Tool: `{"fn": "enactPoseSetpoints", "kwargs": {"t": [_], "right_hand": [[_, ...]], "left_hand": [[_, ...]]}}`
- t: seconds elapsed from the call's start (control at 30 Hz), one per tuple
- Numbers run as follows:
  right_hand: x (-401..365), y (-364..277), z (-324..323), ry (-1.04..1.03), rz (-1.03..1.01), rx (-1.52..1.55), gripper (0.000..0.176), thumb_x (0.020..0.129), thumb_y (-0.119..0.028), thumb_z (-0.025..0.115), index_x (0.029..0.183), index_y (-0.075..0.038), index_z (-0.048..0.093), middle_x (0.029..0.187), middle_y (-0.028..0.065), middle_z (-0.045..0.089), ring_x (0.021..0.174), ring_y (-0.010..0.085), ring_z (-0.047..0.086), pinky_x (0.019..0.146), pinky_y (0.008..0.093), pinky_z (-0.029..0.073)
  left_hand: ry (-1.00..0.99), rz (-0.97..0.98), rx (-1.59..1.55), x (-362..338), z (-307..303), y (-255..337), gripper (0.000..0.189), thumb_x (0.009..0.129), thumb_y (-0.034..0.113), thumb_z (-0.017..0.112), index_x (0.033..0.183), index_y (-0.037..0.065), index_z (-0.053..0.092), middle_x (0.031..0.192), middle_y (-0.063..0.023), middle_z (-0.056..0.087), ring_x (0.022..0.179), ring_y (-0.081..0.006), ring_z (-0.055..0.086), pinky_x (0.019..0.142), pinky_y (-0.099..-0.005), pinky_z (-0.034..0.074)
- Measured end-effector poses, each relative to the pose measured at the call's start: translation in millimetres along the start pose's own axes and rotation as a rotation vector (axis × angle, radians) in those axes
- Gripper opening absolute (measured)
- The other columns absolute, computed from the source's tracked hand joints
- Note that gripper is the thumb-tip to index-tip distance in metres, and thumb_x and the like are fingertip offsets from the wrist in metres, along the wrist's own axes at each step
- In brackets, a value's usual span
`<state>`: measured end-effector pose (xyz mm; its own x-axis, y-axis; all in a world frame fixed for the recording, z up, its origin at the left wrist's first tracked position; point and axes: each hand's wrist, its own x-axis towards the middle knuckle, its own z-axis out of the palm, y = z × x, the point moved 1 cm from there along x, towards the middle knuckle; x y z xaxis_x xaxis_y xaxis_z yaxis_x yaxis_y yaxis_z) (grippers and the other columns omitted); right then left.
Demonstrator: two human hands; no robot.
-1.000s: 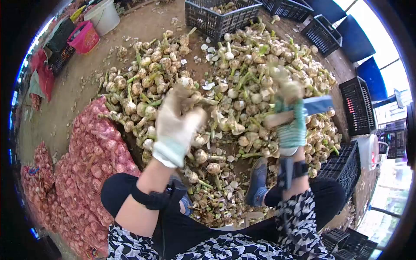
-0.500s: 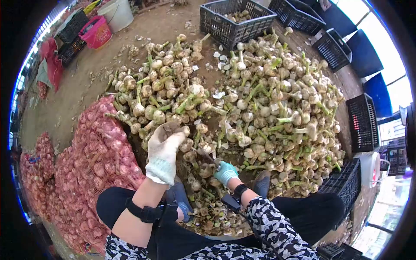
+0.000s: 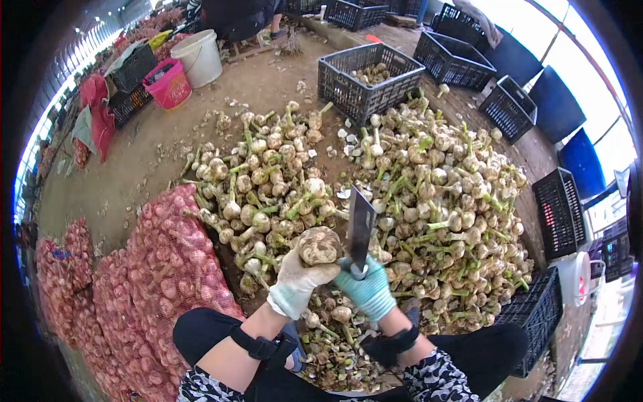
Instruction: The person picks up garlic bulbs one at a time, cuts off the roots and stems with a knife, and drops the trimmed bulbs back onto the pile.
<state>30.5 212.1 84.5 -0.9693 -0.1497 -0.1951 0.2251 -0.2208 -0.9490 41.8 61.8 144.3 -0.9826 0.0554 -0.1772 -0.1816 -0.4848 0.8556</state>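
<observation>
In a white glove, my left hand (image 3: 297, 279) is closed round a large garlic bulb (image 3: 319, 246) with dirt on its skin. My right hand (image 3: 367, 289), gloved in teal, grips a knife (image 3: 360, 228) whose broad dark blade points up and away from me. The two hands are close together, the bulb just left of the blade. Behind them lies a heap of garlic with cut green stems (image 3: 268, 181) on the left. A bigger garlic heap (image 3: 449, 194) spreads on the right. Trimmings and roots (image 3: 335, 362) cover the ground between my feet.
Full red mesh sacks (image 3: 171, 261) stand at my left. A black crate (image 3: 368, 80) holding some bulbs sits beyond the heaps. More black crates (image 3: 559, 208) line the right side, near a white bucket (image 3: 573, 268). A pink bucket (image 3: 167, 86) is at the far left.
My left hand has come up toward the middle with a garlic bulb now visible in it. My right hand has raised the knife upright beside it. The camera view has tilted upward.
</observation>
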Motion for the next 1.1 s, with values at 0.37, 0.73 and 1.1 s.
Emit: {"fn": "enactPoseSetpoints", "kwargs": {"t": [0.37,0.73,1.1], "right_hand": [[-19.2,-122.7,7.9,-0.438,-0.507,-1.325,0.010,0.071,-0.018,0.061,0.075,-0.010,0.056,0.068,0.0095,0.062,0.064,0.0322,0.061,0.058,0.0421,0.048],[-23.4,-119.9,13.5,-0.492,-0.340,-1.437,0.013,0.072,-0.018,0.060,0.079,-0.008,0.059,0.072,0.0137,0.063,0.069,0.0322,0.063,0.063,0.0426,0.050],[-31.2,-39.7,11.4,0.139,-0.009,-0.166,0.009,0.077,-0.005,0.067,0.077,-0.006,0.057,0.061,-0.0031,0.053,0.057,0.0090,0.053,0.057,0.0222,0.048]], "left_hand": [[-0.228,0.036,-0.111,-15.9,-28.4,-19.0,0.036,0.098,0.027,0.036,0.125,0.005,0.045,0.112,-0.0140,0.059,0.099,-0.0230,0.060,0.087,-0.0368,0.050],[0.031,-0.065,0.045,-20.3,-29.1,-12.9,0.051,0.061,0.015,0.077,0.105,0.002,0.055,0.093,-0.0072,0.063,0.084,-0.0151,0.061,0.076,-0.0301,0.050],[0.135,-0.144,-0.389,3.1,5.8,37.6,0.026,0.085,0.033,0.059,0.093,0.009,0.054,0.068,-0.0026,0.052,0.054,-0.0164,0.052,0.052,-0.0308,0.047]]}}
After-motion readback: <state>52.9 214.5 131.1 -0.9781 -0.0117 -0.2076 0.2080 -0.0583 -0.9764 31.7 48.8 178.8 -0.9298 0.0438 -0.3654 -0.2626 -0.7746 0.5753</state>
